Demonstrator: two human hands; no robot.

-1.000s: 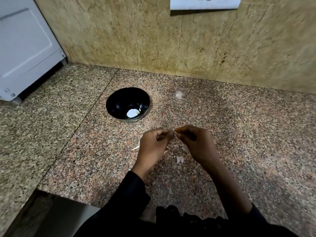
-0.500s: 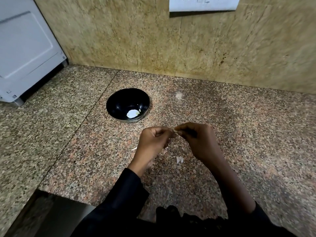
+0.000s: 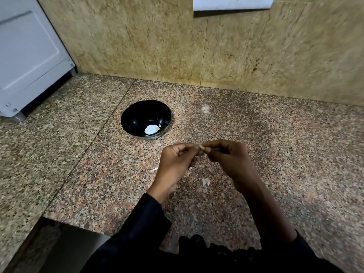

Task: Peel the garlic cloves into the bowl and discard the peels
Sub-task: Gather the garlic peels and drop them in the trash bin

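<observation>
Clove (image 3: 201,147): pinched between left hand (image 3: 175,164) and right hand (image 3: 226,160), above surface (image 3: 285,154).
Bowl (image 3: 145,120): far left of hands.
Peel (image 3: 205,181): on surface, near.

Glossy black bowl (image 3: 137,117), perhaps plastic, sits on polished speckled granite counter (image 3: 275,154).

Garlic clove (image 3: 202,147) mostly hidden between pinching fingertips, white appliance (image 3: 29,52) cut off at left edge, wall paper sheet (image 3: 232,2) cropped at top, peel scrap (image 3: 154,169) partly behind left hand (image 3: 177,164)
</observation>
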